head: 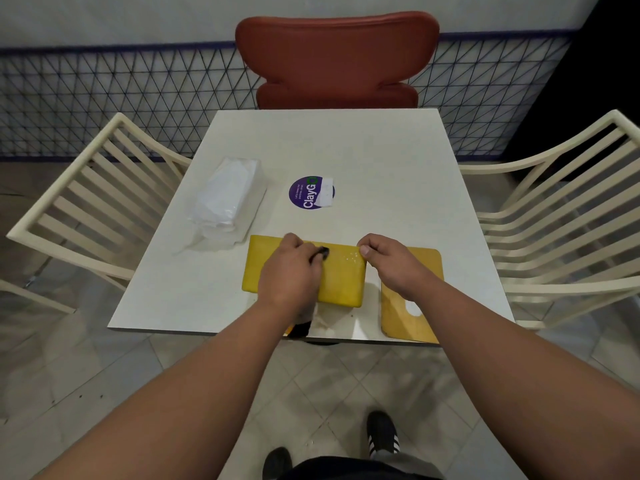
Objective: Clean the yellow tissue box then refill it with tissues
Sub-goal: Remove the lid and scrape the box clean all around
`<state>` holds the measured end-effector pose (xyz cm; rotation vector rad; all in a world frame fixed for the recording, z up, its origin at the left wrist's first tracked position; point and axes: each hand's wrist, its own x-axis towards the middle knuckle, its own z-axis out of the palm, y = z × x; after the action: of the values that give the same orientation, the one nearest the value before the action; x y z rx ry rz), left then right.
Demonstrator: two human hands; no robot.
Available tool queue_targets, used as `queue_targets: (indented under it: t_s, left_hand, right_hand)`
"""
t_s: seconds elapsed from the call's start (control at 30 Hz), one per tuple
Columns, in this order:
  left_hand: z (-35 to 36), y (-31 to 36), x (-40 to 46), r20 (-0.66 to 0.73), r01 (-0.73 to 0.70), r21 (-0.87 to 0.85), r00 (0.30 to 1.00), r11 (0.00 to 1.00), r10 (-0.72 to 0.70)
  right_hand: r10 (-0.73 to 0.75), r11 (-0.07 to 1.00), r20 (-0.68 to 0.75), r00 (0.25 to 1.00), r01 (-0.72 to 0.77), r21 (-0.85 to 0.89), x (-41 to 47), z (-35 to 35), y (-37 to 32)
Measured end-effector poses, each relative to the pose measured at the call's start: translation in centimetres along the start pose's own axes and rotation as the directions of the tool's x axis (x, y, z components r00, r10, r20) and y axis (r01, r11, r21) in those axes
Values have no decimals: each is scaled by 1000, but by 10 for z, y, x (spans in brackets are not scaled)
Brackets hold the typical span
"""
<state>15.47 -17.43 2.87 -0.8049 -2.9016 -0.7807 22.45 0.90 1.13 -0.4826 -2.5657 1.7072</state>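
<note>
Scrubbing now: the left hand (290, 271) grips a dark cloth (322, 252) against the yellow tissue box (341, 282) near the table (363, 150) edge. Just right of it, the right hand (388, 261) pinches the box's far corner. Beyond the left hand, the tissue pack (227, 199) waits. A hard wipe could slide the box off that edge.

three chairs (337, 60), one table (381, 161), two hands (291, 271)

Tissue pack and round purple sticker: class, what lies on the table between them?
Nothing: the head view shows bare white table between the tissue pack and the sticker.
</note>
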Motion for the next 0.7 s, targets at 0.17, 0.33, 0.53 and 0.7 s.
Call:
queue_targets:
  t_s: [0.17,0.33,0.53,0.7]
  left_hand:
    - [6,17,-11,47,-80,-16,996,997,81]
    - [6,16,-6,48,-108,-4,993,994,108]
    - [8,20,-3,7,-66,-16,998,998,66]
    - [15,35,4,31,-166,-29,985,986,167]
  right_hand:
    - [-3,1000,-12,1000,3,17,0,1,-1]
    - [-2,1000,-8,1000,2,31,0,1,-1]
    - [4,999,1,1000,-4,52,2,1,-1]
    - [-17,999,10,1000,17,39,3,0,-3]
